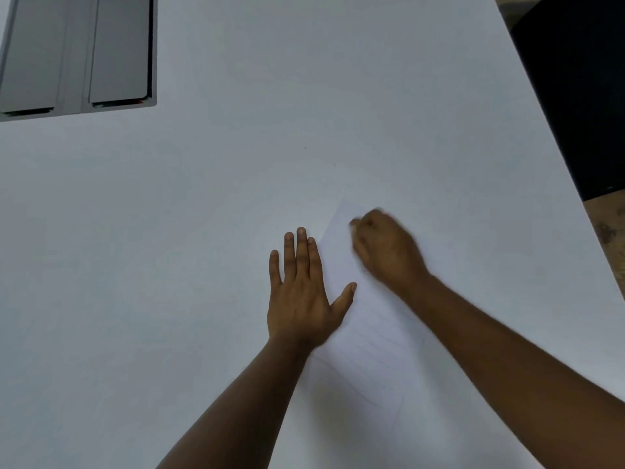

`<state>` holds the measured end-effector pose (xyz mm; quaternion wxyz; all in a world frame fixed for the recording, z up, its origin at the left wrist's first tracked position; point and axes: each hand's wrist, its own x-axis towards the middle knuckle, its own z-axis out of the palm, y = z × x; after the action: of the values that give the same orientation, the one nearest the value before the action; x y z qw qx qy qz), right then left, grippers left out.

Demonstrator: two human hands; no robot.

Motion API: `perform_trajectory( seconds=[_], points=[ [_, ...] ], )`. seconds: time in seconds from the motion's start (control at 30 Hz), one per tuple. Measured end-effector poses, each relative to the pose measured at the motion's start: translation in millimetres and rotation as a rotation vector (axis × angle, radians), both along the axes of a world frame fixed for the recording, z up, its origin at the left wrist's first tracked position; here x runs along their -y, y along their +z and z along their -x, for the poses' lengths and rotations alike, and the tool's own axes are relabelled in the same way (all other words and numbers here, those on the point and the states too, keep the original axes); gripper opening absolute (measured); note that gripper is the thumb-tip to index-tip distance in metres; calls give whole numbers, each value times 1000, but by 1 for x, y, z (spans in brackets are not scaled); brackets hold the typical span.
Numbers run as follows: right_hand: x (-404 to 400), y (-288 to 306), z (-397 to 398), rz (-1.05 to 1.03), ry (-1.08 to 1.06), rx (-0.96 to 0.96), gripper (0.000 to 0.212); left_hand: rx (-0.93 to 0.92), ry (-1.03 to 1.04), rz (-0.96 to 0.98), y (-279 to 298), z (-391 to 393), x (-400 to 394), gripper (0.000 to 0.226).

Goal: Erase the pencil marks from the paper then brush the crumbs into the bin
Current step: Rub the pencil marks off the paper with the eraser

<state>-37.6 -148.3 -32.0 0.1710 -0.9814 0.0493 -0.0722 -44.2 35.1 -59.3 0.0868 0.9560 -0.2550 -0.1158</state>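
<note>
A grey panel (77,52) is set into the desk (203,198) at its far left corner. Nearer the middle, the left hand (302,292) is laid flat, fingers straight and together, thumb spread onto the left margin of the paper (365,350). The paper, a single thin sheet, lies askew toward the near right edge; faint pencil lines (375,340) are seen on it. It is judged light, limp and easily creased or slid, so it is best pinned flat close beside the rubbed area. The right hand (385,248), blurred, is curled over the sheet's far corner; whether an eraser is pinched cannot be told. No bin is shown.
</note>
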Motion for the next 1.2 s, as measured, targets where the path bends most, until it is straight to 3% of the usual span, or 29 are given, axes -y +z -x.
perform_trajectory(
  seconds=[0.2, 0.37, 0.5, 0.63, 0.87, 1.03, 1.2],
  points=[
    [12, 10, -6, -68, -75, 72, 19, -10, 14, 9, 2, 0, 0, 99],
    [-30, 1, 11, -101, 216, -23, 34, 31, -11, 6, -3, 0, -1, 99],
    [13, -5, -16, -38, -41, 45, 39, -6, 3, 0, 2, 0, 0, 99],
    [26, 3, -25, -66, -111, 93, 13, -27, 14, -10, 4, -1, 1, 99],
    [-14, -2, -24, 12, 164, 48, 17, -5, 15, 10, 1, 0, 0, 97],
    [11, -4, -55, 0, -111, 80, 17, -31, 18, -10, 4, -1, 1, 99],
    [-10, 6, -17, -124, -139, 102, 19, -15, 16, 13, 2, 0, 0, 98]
  ],
)
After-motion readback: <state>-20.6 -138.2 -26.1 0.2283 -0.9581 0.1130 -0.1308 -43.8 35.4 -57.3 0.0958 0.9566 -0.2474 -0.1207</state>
